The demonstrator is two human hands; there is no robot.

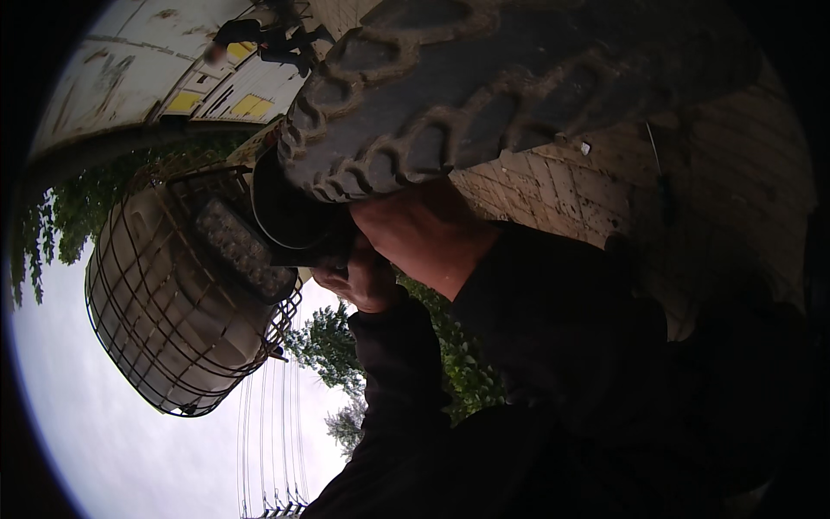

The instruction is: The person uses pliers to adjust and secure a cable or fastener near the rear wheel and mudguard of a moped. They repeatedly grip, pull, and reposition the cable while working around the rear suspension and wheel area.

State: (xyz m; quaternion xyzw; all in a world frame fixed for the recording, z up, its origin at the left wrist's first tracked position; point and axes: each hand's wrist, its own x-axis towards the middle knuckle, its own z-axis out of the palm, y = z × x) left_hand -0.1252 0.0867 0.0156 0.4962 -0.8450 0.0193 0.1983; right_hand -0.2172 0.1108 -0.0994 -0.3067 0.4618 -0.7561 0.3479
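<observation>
A big black tyre [450,104] with deep, chunky tread fills the upper middle. Against its lower left side sits a dark, curved part [294,212], its kind unclear in the shadow. My left hand [372,281] is up at this part's lower edge with its fingers curled; what they grip is in shadow. My right hand [415,221] reaches in just under the tyre, crossing above the left one, and its fingers are hidden. Left of both hands are a rectangular lamp panel [242,246] with several clear cells and a wire cage [173,303] around a greyish bulky body.
Paving bricks [553,190] lie beyond the tyre, with a small pale scrap [586,148] on them. A person in dark clothes [268,41] is at the top left, near a weathered pale wall [104,69]. Trees [458,355] and overhead wires stand against the sky.
</observation>
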